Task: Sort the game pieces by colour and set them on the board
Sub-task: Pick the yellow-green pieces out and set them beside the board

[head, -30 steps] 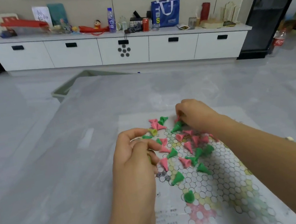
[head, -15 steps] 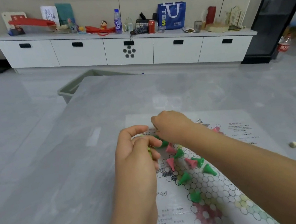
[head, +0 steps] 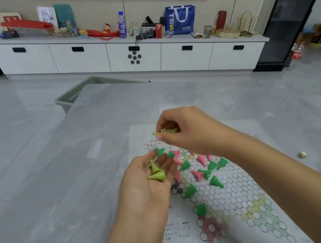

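Note:
A paper game board [head: 225,199] with a hexagon grid lies on the grey table. Several dark green cone pieces [head: 215,181] and pink cone pieces [head: 200,160] lie scattered on its near-left part. My left hand [head: 145,190] is turned palm up over the board's left edge and holds two yellow-green cone pieces [head: 157,174] in its cupped fingers. My right hand [head: 184,130] hovers above the board's far end and pinches another yellow-green piece [head: 157,133] between thumb and fingers. My right forearm hides part of the board.
The grey table [head: 83,195] extends left and far of the board. A small pale crumb [head: 302,154] lies at the right. A grey-green bin [head: 72,96] stands beyond the far table edge. A white sideboard [head: 124,51] with clutter lines the wall.
My left hand has turned palm up, showing the yellow-green pieces. My right hand has lifted off the heap toward the board's far end with a yellow-green piece pinched.

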Tool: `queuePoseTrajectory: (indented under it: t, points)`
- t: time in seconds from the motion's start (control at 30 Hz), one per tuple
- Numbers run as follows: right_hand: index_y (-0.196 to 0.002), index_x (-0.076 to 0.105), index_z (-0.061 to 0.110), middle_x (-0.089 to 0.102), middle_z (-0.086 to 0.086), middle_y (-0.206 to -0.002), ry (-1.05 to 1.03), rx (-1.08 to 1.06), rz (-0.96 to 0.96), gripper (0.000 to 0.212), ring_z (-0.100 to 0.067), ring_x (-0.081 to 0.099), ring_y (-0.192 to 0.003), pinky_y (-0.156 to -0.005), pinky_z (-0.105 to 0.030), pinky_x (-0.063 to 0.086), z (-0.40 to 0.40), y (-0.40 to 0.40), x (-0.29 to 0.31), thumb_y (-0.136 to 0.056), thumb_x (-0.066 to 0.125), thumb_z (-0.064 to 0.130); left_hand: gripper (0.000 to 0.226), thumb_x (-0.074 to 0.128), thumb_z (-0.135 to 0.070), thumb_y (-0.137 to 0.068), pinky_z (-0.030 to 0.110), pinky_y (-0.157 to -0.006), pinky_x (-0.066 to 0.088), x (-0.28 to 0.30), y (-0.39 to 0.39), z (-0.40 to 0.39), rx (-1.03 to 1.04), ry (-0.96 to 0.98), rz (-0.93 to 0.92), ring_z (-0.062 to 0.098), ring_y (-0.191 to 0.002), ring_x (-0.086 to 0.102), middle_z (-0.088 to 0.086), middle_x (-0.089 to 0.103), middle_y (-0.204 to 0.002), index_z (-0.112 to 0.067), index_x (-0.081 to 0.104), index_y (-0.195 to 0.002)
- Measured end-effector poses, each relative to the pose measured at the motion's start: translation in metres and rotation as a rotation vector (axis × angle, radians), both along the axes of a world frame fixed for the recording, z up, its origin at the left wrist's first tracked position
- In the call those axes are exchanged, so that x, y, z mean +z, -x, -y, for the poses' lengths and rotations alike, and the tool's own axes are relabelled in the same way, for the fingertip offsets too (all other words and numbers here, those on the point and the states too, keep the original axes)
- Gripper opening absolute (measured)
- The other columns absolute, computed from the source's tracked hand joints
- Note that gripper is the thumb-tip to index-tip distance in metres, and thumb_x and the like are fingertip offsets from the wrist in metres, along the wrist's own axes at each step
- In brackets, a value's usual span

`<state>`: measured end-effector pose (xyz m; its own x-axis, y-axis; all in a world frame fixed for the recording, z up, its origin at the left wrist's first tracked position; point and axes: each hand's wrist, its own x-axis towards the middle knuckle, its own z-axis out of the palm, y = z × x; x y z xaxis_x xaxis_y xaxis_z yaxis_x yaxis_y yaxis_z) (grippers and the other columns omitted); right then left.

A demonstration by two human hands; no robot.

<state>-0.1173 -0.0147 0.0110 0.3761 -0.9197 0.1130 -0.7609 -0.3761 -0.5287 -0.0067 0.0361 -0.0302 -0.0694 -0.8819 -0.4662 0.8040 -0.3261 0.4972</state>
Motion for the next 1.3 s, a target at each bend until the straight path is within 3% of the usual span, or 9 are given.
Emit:
queuePoseTrajectory:
  t: [0.07, 0.2, 0.43, 0.63, 0.77, 0.87, 1.03, 1.2, 1.3]
  points:
    - [-0.088, 0.063, 0.024, 0.061, 0.012, -0.076, -0.015, 0.073, -0.049, 0.006, 0.005, 0.052, -0.065, -0.058, -0.012, 0.042, -0.024, 0.002, 0.005, -0.083, 0.06, 0.027, 0.024, 0.035, -0.009, -0.091, 0.032, -0.068, 0.056, -0.002, 0.007, -0.002, -0.071, 0.016, -0.035, 0.019, -0.061, 0.061, 0.012, 0.061, -0.07, 0.0, 0.057, -0.086]
    - [-0.094, 0.059, 0.025, 0.062, 0.011, -0.08, -0.025, 0.028, -0.035, 0.01, 0.0, 0.055, -0.061, -0.057, -0.016, 0.046, -0.049, 0.021, 0.003, -0.085, 0.06, 0.029, 0.022, 0.038, -0.014, -0.091, 0.025, -0.053, 0.053, -0.005, 0.017, -0.009, -0.206, 0.01, -0.025, 0.013, -0.046, 0.055, 0.006, 0.058, -0.055, -0.001, 0.056, -0.089]
    - [-0.077, 0.063, 0.024, 0.07, 0.007, -0.08, 0.044, -0.393, 0.674, 0.008, -0.002, 0.063, -0.07, -0.059, -0.013, 0.048, -0.078, 0.081, -0.007, -0.085, 0.059, 0.022, 0.013, 0.051, -0.009, -0.086, 0.017, -0.033, 0.03, -0.007, 0.031, -0.02, -0.374, 0.103, 0.321, 0.01, -0.039, 0.041, 0.001, 0.051, -0.049, -0.005, 0.061, -0.079]
    - [-0.072, 0.068, 0.029, 0.043, 0.012, -0.05, 0.054, -0.474, 0.698, 0.004, -0.002, 0.034, -0.046, -0.041, -0.009, 0.03, -0.087, 0.101, -0.015, -0.075, 0.067, 0.032, 0.022, 0.051, -0.02, -0.09, 0.017, -0.035, 0.03, -0.016, 0.046, -0.032, -0.535, 0.263, 0.608, 0.007, -0.042, 0.037, -0.006, 0.046, -0.049, -0.014, 0.071, -0.082]
    - [-0.077, 0.067, 0.025, 0.065, -0.005, -0.069, -0.073, -0.284, 0.643, 0.001, -0.017, 0.059, -0.062, -0.058, -0.024, 0.052, -0.091, 0.096, -0.024, -0.076, 0.067, 0.025, 0.023, 0.052, -0.032, -0.088, 0.017, -0.037, 0.031, -0.016, 0.051, -0.033, -0.575, 0.297, 0.645, 0.006, -0.041, 0.036, -0.007, 0.044, -0.049, -0.018, 0.071, -0.091]
    - [-0.077, 0.065, 0.021, 0.07, -0.002, -0.075, -0.124, -0.211, 0.577, 0.002, -0.015, 0.068, -0.074, -0.075, -0.039, 0.056, -0.094, 0.096, -0.032, -0.078, 0.064, 0.02, 0.029, 0.052, -0.034, -0.087, 0.017, -0.038, 0.031, -0.016, 0.053, -0.034, -0.611, 0.346, 0.671, 0.006, -0.041, 0.036, -0.006, 0.043, -0.048, -0.02, 0.069, -0.068]
    - [-0.079, 0.067, 0.024, 0.069, 0.008, -0.078, -0.127, -0.127, 0.485, 0.007, 0.0, 0.063, -0.071, -0.067, -0.013, 0.049, -0.096, 0.104, -0.038, -0.08, 0.067, 0.017, 0.04, 0.051, -0.025, -0.09, 0.017, -0.04, 0.032, -0.022, 0.056, -0.035, -0.603, 0.367, 0.809, 0.005, -0.042, 0.037, -0.01, 0.043, -0.046, -0.029, 0.067, -0.054]
    - [-0.08, 0.064, 0.031, 0.067, 0.012, -0.074, -0.021, -0.116, 0.324, 0.011, 0.002, 0.061, -0.071, -0.065, -0.009, 0.047, -0.096, 0.108, -0.035, -0.08, 0.064, 0.02, 0.026, 0.054, -0.025, -0.088, 0.015, -0.04, 0.033, -0.024, 0.058, -0.035, -0.543, 0.397, 0.917, 0.005, -0.042, 0.04, -0.011, 0.047, -0.046, -0.029, 0.071, -0.069]
    - [-0.077, 0.062, 0.032, 0.066, 0.012, -0.073, 0.065, -0.345, 0.429, 0.014, 0.005, 0.059, -0.068, -0.058, -0.006, 0.045, -0.086, 0.129, -0.033, -0.08, 0.062, 0.018, 0.029, 0.046, -0.019, -0.092, 0.016, -0.041, 0.036, -0.024, 0.055, -0.033, -0.494, 0.346, 0.878, 0.005, -0.043, 0.044, -0.008, 0.051, -0.05, -0.023, 0.071, -0.077]
